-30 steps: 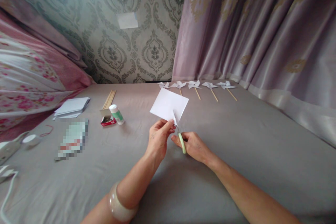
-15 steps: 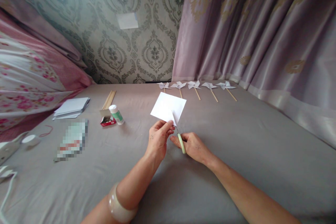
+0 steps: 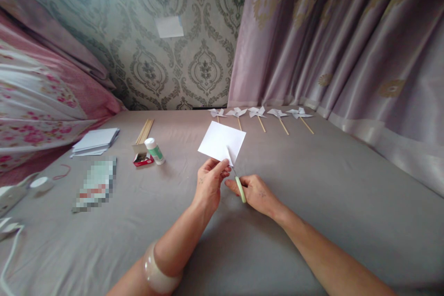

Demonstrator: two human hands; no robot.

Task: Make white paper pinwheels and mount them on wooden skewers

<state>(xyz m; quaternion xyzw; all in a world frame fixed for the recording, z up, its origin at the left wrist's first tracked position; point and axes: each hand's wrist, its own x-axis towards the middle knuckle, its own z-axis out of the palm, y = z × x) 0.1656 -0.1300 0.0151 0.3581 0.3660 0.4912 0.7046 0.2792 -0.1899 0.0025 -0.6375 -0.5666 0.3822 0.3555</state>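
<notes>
A square sheet of white paper [image 3: 219, 139] is pinched at its near corner by my left hand [image 3: 210, 180], thumb on top. My right hand [image 3: 255, 192] is closed round the pale green handle of a pair of scissors [image 3: 240, 188]. The blades reach up to the paper's near right corner, just beside my left fingertips, and a blade shows against the white sheet. Both hands are held above the grey cloth, close together. Part of the right fingers is hidden behind the handle.
Several paper pinwheels on sticks [image 3: 257, 112] lie along the back. To the left are a paper stack [image 3: 95, 141], wooden sticks [image 3: 144, 132], a small red box [image 3: 143, 159], a white and green bottle [image 3: 154, 151], a blurred packet [image 3: 97, 182] and a power strip [image 3: 10, 201].
Almost nothing differs. The paper has shifted very slightly, and both hands keep their hold on paper and scissors.
</notes>
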